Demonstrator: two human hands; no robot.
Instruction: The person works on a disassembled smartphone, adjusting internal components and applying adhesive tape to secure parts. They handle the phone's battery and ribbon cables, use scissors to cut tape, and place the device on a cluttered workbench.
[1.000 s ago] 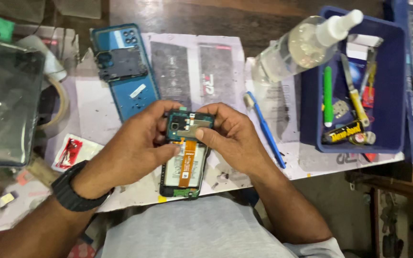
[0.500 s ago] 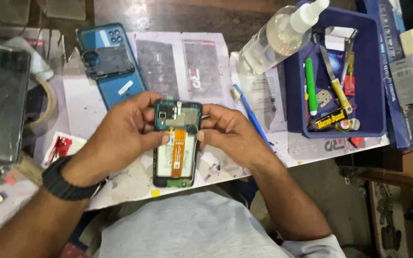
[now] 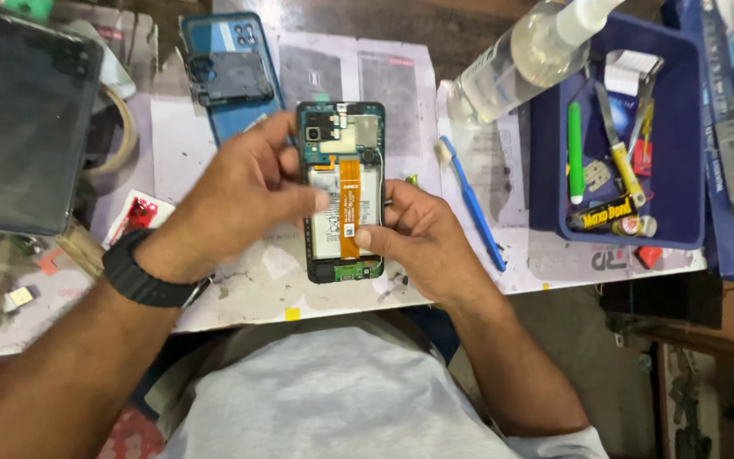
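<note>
One worktable (image 3: 239,297) covered in white paper carries everything here. One dark tablet-like slab (image 3: 23,119) lies at its left edge, the largest loose thing. One deep blue tray (image 3: 545,153) sits at the right edge, holding one green pen (image 3: 574,153), one yellow-handled tool (image 3: 622,166), one yellow-and-black glue tube (image 3: 602,214) and a few smaller bits too jumbled to count. One clear spray bottle (image 3: 520,59) leans over the tray's upper left corner. One blue phone back cover (image 3: 231,72) lies near the far edge, with one dark inner plate (image 3: 231,78) resting on it.

One opened phone (image 3: 343,191), its back off, is held above the middle of the table, near the front edge, showing one battery and one orange ribbon cable (image 3: 349,204) running down its centre. Two hands hold it: the left hand (image 3: 239,200) grips its left side, thumb laid across the battery, fingers curled behind; the right hand (image 3: 422,238) clasps the right side, thumb tip pressed on the lower end of the orange cable. One black wristwatch (image 3: 146,280) sits on the left wrist. One blue toothbrush (image 3: 471,204) lies just right of the phone.
</note>
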